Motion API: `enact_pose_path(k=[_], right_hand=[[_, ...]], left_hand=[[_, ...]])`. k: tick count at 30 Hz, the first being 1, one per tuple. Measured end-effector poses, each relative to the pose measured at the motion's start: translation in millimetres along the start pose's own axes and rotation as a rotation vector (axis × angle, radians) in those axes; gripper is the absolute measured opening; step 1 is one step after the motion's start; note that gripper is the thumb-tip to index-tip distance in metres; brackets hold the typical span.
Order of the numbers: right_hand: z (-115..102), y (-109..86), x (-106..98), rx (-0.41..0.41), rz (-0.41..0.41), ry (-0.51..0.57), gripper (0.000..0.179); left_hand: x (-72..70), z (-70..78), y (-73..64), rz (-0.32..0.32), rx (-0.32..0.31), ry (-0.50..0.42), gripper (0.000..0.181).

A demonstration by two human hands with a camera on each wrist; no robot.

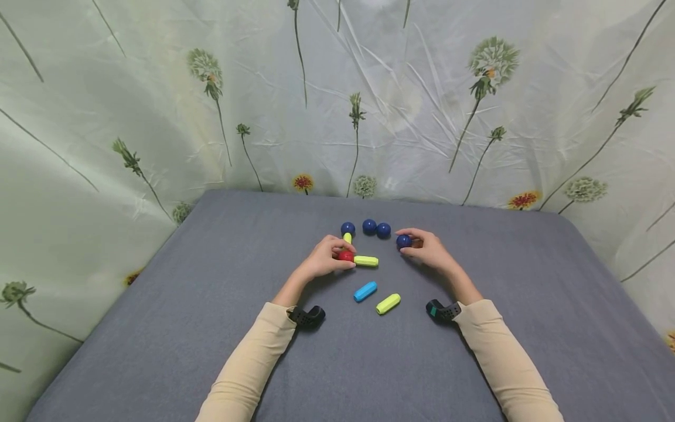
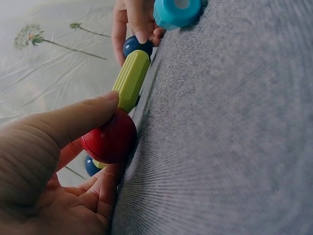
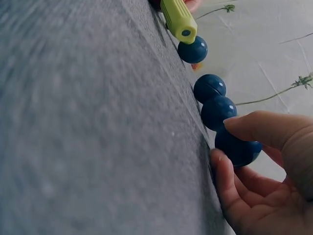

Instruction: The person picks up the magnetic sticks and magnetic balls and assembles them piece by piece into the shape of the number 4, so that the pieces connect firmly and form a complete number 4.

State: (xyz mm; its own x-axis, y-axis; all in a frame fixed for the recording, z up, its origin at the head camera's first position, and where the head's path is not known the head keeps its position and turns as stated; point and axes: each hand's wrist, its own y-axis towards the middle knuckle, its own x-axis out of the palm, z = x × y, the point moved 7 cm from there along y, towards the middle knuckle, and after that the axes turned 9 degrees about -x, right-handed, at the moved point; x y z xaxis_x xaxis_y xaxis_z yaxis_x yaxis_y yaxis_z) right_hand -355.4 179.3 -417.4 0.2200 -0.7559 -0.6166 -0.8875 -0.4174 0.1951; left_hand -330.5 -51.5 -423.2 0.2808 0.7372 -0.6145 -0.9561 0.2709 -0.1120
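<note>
L to R, w/ the red ball [image 1: 345, 257] as ref pt: L hand [image 1: 323, 258] is just left of it, thumb & fingers clamped on it, low over the grey worktop [image 1: 337, 375]. Just beyond the red ball is a far yellow rod [image 1: 347, 238], part hidden by the hand, w/ a corner blue ball [image 1: 348, 228] at its far end. The near blue rod [image 1: 365, 292] lies right of the red ball, nearer the wearer; the side yellow rod [image 1: 367, 261] runs right from it, end touching. Beyond it & right, a blue pair [image 1: 377, 228] of balls; nearer the wearer & right, a loose yellow rod [image 1: 388, 304]. Farthest right of it, R hand [image 1: 431, 252] has thumb & fingers pinching the held blue ball [image 1: 404, 242], apart from the side rod. Handling, IMO: keep the red ball steady so rods don't twist; grip the held ball by its sides, rod-facing side bare; keep R fingertips off the pair; line up w/ the rod's axis before any push.
</note>
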Motion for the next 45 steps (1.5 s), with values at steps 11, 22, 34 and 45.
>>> enact_pose_path(k=[11, 22, 34, 45], right_hand=[[-34.9, -10.4, -4.8, -0.016, -0.029, 0.071, 0.042], [-2.6, -2.6, 8.6, -0.044, -0.119, 0.156, 0.041], [-1.5, -2.8, 17.9, -0.027, -0.149, 0.226, 0.039], [-7.4, -3.8, 23.3, -0.051, -0.191, 0.187, 0.035]], left_hand=[[0.1, 0.3, -0.1, 0.012, 0.016, -0.008, 0.027], [-0.2, 0.0, 1.2, 0.015, 0.027, -0.012, 0.027], [-0.5, 0.9, 0.2, 0.014, 0.031, -0.013, 0.028], [0.2, 0.8, 0.0, 0.01, 0.034, -0.024, 0.027]])
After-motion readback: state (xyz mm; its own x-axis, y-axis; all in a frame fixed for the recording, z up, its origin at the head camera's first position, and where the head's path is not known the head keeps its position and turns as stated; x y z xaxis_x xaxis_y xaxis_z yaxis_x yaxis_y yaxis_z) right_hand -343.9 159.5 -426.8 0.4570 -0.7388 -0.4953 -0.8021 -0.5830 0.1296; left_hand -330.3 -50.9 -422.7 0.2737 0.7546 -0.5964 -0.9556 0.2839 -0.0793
